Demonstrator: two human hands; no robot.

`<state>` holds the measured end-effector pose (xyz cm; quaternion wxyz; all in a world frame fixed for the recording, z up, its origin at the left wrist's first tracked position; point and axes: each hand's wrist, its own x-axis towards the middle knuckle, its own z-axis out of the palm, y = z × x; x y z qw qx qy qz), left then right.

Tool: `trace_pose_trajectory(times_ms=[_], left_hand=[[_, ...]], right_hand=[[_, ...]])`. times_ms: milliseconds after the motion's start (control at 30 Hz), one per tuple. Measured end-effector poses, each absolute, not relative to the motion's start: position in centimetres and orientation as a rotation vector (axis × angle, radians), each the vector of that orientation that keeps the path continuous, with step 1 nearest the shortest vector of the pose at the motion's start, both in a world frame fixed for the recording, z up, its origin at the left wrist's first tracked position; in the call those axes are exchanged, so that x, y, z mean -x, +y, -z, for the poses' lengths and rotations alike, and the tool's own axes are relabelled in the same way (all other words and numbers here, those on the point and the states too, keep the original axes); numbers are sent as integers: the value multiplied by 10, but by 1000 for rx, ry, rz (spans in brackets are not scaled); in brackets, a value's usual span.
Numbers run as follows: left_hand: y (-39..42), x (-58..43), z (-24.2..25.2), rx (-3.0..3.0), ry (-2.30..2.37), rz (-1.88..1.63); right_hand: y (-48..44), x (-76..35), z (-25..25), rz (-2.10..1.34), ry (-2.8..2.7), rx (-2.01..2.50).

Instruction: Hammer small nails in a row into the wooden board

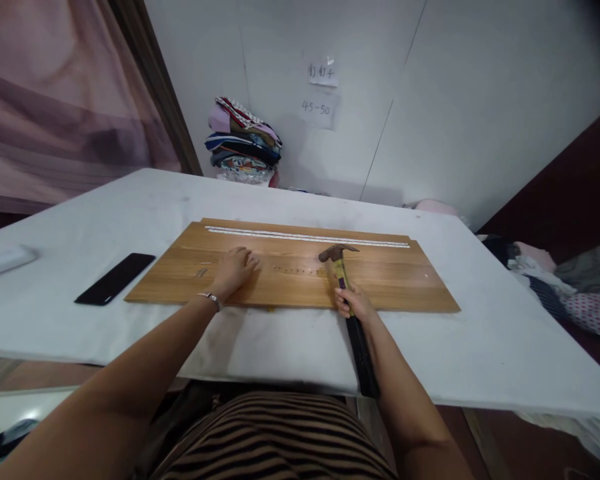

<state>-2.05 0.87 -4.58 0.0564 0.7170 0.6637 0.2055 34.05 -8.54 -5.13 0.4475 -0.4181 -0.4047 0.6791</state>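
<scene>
My right hand is closed around the handle of a claw hammer, high up near the yellow part. The rusty hammer head lies over the right half of a wooden board, and the black grip points back toward me. On the board's left half, my left hand has its fingers curled together at the surface; whatever is between the fingertips is too small to make out. A row of small nails runs along the board between my hands. Several loose nails lie left of my left hand.
Two white marked strips lie along the board's far side. Left of the board is a black phone on the white-covered table. Folded clothes are stacked at the wall, and more fabric lies beyond the right edge.
</scene>
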Motion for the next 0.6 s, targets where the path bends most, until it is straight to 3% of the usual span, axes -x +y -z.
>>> trace_pose_trajectory(times_ms=[267, 600], left_hand=[[-4, 6, 54, -2284, 2050, -465], [-8, -1, 55, -2260, 2040, -531]], right_hand=[[-110, -307, 18, -1645, -1166, 1098], [-111, -281, 19, -1503, -1191, 1209]])
